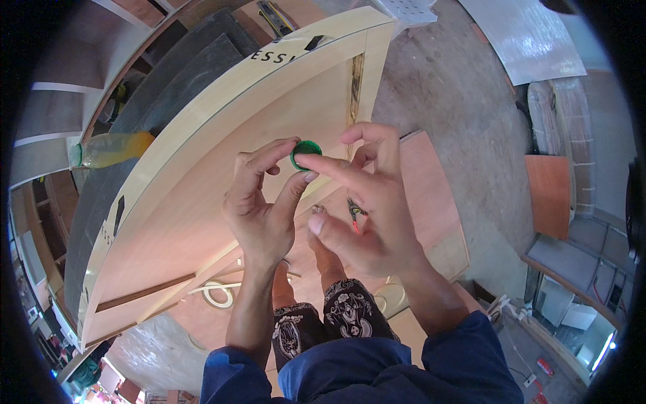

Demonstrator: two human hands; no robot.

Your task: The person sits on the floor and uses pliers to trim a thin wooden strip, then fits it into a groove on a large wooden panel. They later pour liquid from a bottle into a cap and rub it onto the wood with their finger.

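Observation:
A small round green cap [307,145], like a bottle cap, is pinched at its rim between the thumb and fingertips of my left hand [259,202]. The index finger of my right hand [385,215] points into the hollow side of the cap and touches it. My other right fingers and thumb are spread, holding nothing. Behind both hands stands a large pale wooden panel [222,168] with a light frame. At the left, a clear bottle [111,149] with yellow contents lies against dark sheets.
Pliers [354,210] with a red handle lie on a plywood sheet [431,195] beyond my right hand. Coiled pale edging strip [219,294] sits near my feet. A utility knife [274,19] rests at the top. Shiny wrapped sheets [521,44] are at the far right.

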